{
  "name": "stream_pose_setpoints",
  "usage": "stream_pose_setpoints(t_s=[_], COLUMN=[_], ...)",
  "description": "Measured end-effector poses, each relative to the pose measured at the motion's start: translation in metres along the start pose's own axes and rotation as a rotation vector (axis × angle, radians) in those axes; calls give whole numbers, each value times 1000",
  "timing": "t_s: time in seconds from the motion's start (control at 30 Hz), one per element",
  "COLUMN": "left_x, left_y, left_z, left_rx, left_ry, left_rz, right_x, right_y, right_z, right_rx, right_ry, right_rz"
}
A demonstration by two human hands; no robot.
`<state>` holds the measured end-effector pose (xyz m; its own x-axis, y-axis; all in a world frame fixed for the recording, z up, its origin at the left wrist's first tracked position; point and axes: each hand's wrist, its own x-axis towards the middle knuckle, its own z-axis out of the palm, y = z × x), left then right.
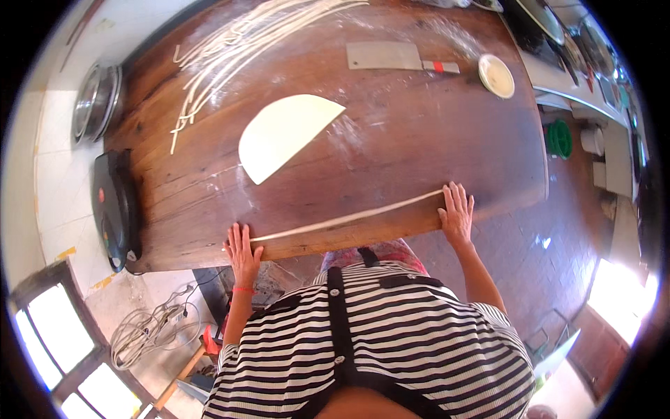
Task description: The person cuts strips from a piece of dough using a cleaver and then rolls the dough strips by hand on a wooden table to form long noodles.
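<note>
A long, thin dough strand (345,219) stretches along the near edge of the wooden table (419,136). My left hand (244,256) lies palm down at the strand's left end, covering it, with the fingers pointing away from me. At the other end, my right hand (457,216) rests flat with its fingers spread a little, and the strand's tip disappears beneath it. Beyond the strand is a flat half-round sheet of pale dough (288,136). Several long dough strands (225,68) lie loosely bunched at the far left, partly overlapping.
A cleaver (384,55) with a red-banded handle lies at the back, near a small bowl (496,76). A black electric appliance (116,204) stands at the table's left edge, with metal basins (97,103) behind. Coiled cable (144,332) lies at lower left.
</note>
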<state>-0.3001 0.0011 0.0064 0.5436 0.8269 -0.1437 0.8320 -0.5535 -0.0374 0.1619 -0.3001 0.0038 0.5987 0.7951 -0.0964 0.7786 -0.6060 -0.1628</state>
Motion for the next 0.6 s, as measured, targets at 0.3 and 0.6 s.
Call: stream_pose_setpoints(t_s=[0.3, 0.6], left_x=[-2, 77], left_y=[-53, 1], left_z=[-1, -48], left_rx=[-349, -366], left_ry=[106, 99], left_rz=[18, -50], right_x=[88, 266], right_y=[6, -37], right_z=[-5, -111], right_rx=[793, 1230], right_ry=[151, -146], right_rz=[46, 162])
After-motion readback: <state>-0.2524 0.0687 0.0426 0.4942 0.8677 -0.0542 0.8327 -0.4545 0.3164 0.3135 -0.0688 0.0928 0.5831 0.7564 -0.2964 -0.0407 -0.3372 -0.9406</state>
